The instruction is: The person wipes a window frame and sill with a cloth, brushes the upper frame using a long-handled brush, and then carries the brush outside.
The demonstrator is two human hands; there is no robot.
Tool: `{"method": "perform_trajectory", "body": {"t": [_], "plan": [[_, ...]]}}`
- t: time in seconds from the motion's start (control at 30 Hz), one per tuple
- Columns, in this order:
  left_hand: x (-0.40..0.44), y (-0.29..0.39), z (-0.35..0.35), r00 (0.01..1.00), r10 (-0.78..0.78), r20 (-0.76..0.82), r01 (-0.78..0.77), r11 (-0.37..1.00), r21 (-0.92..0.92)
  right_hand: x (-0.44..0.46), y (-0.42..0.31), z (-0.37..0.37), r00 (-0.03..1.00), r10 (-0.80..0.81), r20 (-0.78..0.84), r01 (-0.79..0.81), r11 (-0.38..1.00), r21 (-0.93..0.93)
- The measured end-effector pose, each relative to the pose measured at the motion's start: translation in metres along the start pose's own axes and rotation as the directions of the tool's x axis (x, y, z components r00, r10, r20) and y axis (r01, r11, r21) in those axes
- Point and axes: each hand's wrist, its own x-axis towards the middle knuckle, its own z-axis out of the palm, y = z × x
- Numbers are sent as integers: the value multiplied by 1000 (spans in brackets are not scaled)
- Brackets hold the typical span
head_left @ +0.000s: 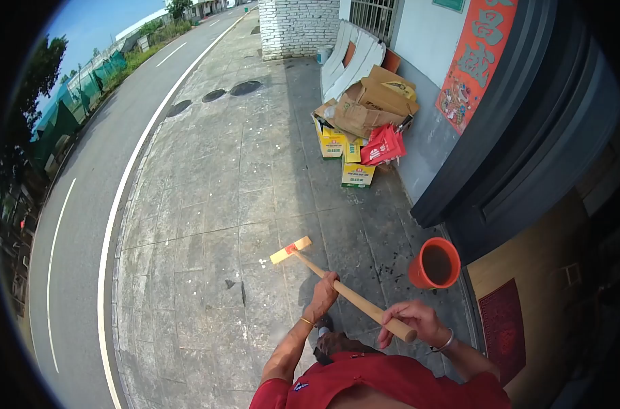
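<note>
A long wooden pole (356,298) runs from near my body out to the pavement. At its far end is a pale yellow crosspiece (291,250) with a red patch in the middle, low over the paving. My left hand (323,294) is wrapped round the pole partway along. Near the pole's thick near end, my right hand (413,322) is held over it with the fingers curled and partly spread; whether it grips the pole is unclear. An orange bucket (434,263) of dark liquid stands beyond my right hand, by the doorway.
Cardboard (371,105) and yellow-green boxes (358,175) with a red bag (383,145) lie against the wall. A dark door (507,163) and a red mat (503,327) are at the right. Left of the pavement (201,204) runs a road (85,204).
</note>
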Motion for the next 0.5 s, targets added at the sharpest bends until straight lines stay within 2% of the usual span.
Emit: {"method": "perform_trajectory", "body": {"t": [0.03,0.1,0.17,0.27,0.3,0.37,0.5], "plan": [[19,-6,-2,999,22,34,-22,1000,6,8,-13,-2,1000,-14,-14,14,1000,6],[57,-6,-11,992,86,95,-90,995,35,23,-46,-2,961,-10,-276,-63,965,-253],[86,1,-23,981,143,131,-148,988,30,41,-67,-8,954,-8,-301,-63,972,-227],[122,-20,-25,970,204,128,-211,977,41,70,-79,-13,909,-23,-415,1,999,-53],[135,-26,-31,957,237,165,-248,968,47,81,-85,-10,918,-17,-397,-10,998,-66],[158,-36,-47,949,256,182,-271,961,63,102,-94,1,886,-21,-463,-12,998,-69],[207,-57,-103,919,317,235,-358,920,159,155,-94,19,908,-11,-419,-50,990,-134]]}}
